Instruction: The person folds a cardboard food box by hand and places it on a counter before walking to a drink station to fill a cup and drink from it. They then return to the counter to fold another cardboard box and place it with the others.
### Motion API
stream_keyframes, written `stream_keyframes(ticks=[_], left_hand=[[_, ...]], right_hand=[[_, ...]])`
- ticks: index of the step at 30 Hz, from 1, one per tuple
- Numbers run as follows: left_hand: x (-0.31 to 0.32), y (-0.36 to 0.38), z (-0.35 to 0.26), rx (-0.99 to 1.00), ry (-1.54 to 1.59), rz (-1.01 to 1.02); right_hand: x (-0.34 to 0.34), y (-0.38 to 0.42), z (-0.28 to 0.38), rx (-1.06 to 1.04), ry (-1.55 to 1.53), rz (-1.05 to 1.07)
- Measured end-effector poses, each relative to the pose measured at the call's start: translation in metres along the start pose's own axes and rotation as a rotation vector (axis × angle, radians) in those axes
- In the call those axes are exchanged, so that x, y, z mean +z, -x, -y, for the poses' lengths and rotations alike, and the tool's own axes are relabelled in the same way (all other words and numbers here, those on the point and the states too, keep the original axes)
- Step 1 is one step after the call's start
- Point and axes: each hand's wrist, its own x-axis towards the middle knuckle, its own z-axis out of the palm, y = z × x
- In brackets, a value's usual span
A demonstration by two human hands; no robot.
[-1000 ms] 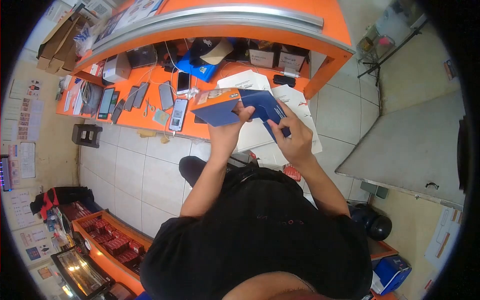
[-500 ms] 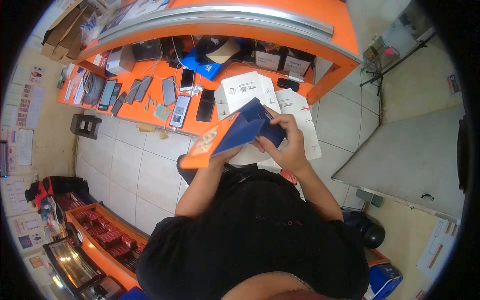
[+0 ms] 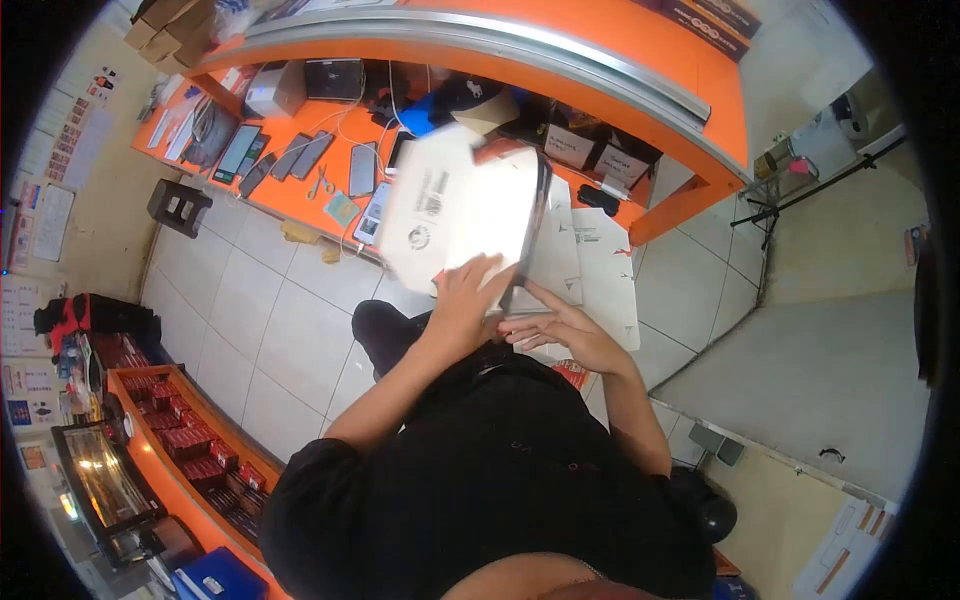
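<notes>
A white printed cardboard sheet [image 3: 430,215], blurred by motion, is raised and tilted over the front of the orange desk. My left hand [image 3: 465,305] grips its lower edge, fingers lying over the white face. Along the sheet's right side runs a dark edge, too blurred to identify. My right hand [image 3: 572,335] is just right of that lower corner, its fingers apart, with the fingertips close to the dark edge. More white cardboard sheets [image 3: 605,270] lie flat beneath and to the right.
Several phones [image 3: 312,155], scissors [image 3: 320,183] and cables lie on the orange desk [image 3: 285,205]. A cap [image 3: 485,105] and small boxes [image 3: 570,145] stand under the shelf [image 3: 560,60]. A black stool [image 3: 180,207] is on the tiled floor at left, a tray of red boxes [image 3: 190,440] lower left.
The orange and blue folded piece is no longer visible in my hands. A white sheet is now raised in my left hand. My right hand has moved lower and its fingers have spread. The view has shifted.
</notes>
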Motion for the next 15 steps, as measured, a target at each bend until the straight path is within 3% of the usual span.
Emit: stream_keyframes(ticks=[1,3,4,6,7,8,10,11,15], left_hand=[[0.013,0.002,0.008,-0.001,-0.005,-0.005],[0.028,0.003,0.018,-0.148,0.400,-0.032],[0.024,0.000,0.011,-0.149,0.402,-0.028],[0.004,-0.015,-0.012,-0.484,0.774,-0.129],[0.000,-0.022,-0.018,-0.505,1.073,-0.185],[-0.012,-0.027,-0.021,-0.503,1.075,-0.189],[-0.032,-0.031,-0.022,-0.799,1.449,-0.030],[-0.027,-0.036,-0.026,-0.719,1.747,-0.176],[-0.051,-0.039,-0.024,-0.678,1.915,-0.153]], right_hand=[[-0.002,-0.003,0.007,-0.050,0.290,-0.025],[0.011,-0.005,0.018,-0.265,0.836,-0.185],[0.020,-0.007,0.020,-0.262,0.834,-0.187],[0.032,-0.017,0.025,-0.476,1.084,-0.264],[0.035,-0.022,0.020,-0.532,1.114,-0.288],[0.036,-0.026,0.019,-0.533,1.118,-0.287],[0.042,-0.029,0.015,-0.574,1.303,-0.417],[0.044,-0.031,0.014,-0.602,1.307,-0.456],[0.047,-0.031,0.005,-0.767,1.289,-0.501]])
